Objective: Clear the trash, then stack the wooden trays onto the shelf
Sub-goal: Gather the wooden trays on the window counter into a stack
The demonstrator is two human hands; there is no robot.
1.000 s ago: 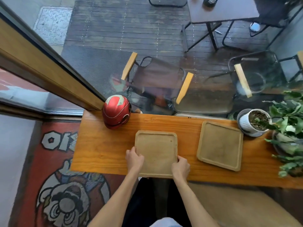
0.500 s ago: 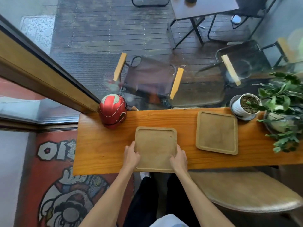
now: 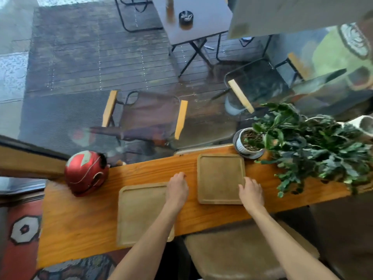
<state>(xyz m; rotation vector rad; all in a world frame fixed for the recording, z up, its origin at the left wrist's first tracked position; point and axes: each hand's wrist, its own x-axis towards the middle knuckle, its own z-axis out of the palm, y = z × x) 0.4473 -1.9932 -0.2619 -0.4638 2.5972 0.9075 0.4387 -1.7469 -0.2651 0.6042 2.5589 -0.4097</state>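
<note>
Two square wooden trays lie flat on the long orange wooden counter point(image 3: 84, 223). The left tray point(image 3: 139, 211) overhangs the counter's near edge a little. The right tray point(image 3: 219, 176) sits further back, near a potted plant. My left hand point(image 3: 177, 188) hovers over the counter between the two trays, above the left tray's far right corner, fingers curled, holding nothing. My right hand point(image 3: 251, 191) rests at the right tray's near right corner, fingers touching its rim.
A red helmet point(image 3: 85, 172) stands at the counter's left end. A small white pot point(image 3: 247, 144) and a large leafy plant point(image 3: 314, 150) crowd the right end. A padded stool point(image 3: 242, 251) sits below the counter. Beyond the window glass are chairs and a table.
Both hands have let go of the left tray and moved right. The right hand now touches the right tray. The view has shifted right as well.
</note>
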